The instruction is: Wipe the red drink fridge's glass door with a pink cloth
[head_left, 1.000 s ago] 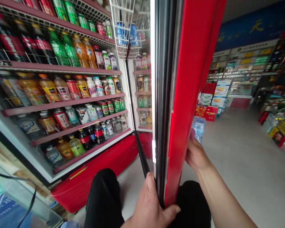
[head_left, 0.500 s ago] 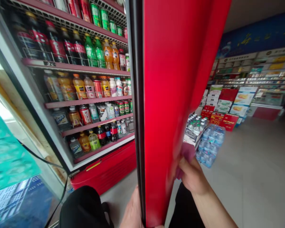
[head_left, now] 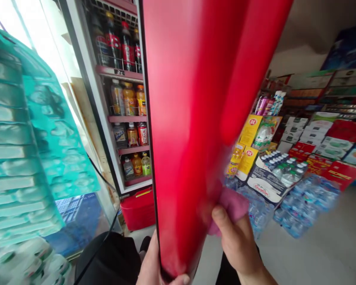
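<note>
The red door (head_left: 178,130) of a drinks fridge stands swung out in front of me, its edge toward my body. Around its bottom corner wraps my left hand (head_left: 150,263), fingers behind the edge and the tips showing at the front. My right hand (head_left: 239,241) is closed on a pink cloth (head_left: 233,206), which lies against the right side of the door, low down. The fingers under the cloth are hidden. Behind the door, the fridge shelves (head_left: 129,118) carry bottles, partly covered by the door.
To the left hang teal-wrapped bottle packs (head_left: 59,130) above a blue crate (head_left: 77,225). A black cable (head_left: 106,182) runs down by the fridge. At right, shrink-wrapped water bottles (head_left: 308,206), an open bottle carton (head_left: 269,186) and stacked boxes (head_left: 341,136) stand on the floor.
The view has turned left and the door now covers more of the fridge shelves. My right hand and the pink cloth show more fully, and more of my left hand is visible.
</note>
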Motion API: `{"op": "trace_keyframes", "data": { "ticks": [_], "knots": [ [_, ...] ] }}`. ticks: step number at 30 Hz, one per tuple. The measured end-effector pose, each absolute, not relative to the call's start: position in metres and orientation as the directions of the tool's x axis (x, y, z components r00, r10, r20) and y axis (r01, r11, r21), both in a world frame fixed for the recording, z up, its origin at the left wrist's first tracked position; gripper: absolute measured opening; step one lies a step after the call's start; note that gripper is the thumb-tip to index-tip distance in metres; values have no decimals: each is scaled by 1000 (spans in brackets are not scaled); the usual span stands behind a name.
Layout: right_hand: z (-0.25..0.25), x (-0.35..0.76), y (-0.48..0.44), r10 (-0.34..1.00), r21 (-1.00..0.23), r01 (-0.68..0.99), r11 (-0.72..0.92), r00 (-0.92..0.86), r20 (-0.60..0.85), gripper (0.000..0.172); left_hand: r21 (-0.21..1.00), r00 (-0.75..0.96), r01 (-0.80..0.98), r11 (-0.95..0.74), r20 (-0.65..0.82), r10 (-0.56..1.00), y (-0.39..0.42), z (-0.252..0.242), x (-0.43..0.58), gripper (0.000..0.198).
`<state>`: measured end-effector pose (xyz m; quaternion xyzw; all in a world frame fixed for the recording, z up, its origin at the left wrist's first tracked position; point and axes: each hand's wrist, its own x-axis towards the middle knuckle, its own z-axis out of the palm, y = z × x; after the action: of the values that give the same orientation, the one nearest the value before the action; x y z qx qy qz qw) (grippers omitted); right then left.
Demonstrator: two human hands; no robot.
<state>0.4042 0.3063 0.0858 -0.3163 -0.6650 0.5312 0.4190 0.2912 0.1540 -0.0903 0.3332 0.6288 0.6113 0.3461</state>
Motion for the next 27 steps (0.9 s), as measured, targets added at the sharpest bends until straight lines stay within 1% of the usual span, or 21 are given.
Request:
{"op": "trace_keyframes", "data": {
  "ticks": [1,3,6,9,12,16,20,22,24,27],
  "knots": [
    [84,394,304,868,-967,-12,256,-437,235,35,1000,-589,13,21,-10,808,154,-87,286,103],
    [81,374,302,869,-958,17,288,-425,254,34,994,-696,104,26,54,716,155,-79,277,96],
    [77,347,300,871,-954,62,294,-428,241,31,959,-791,260,110,146,595,160,-71,260,95],
    [72,329,302,869,-961,99,259,-458,187,29,920,-793,325,218,139,593,167,-73,239,105],
    [60,326,305,869,-960,140,244,-471,152,31,886,-815,352,303,131,564,178,-77,216,118],
    [33,333,310,877,-961,188,205,-471,96,37,835,-843,410,367,193,502,190,-78,191,123],
    [-3,341,310,865,-975,203,89,-501,-25,40,781,-852,452,432,235,467,199,-80,173,131],
    [-23,345,307,860,-974,226,34,-503,-87,41,779,-857,448,439,234,460,205,-83,161,130],
    [-45,350,304,860,-965,262,-9,-491,-141,42,789,-857,444,425,234,460,210,-87,148,126],
    [-84,359,297,864,-939,344,-31,-463,-198,40,795,-853,447,410,241,464,220,-92,124,119]
  ]
}}
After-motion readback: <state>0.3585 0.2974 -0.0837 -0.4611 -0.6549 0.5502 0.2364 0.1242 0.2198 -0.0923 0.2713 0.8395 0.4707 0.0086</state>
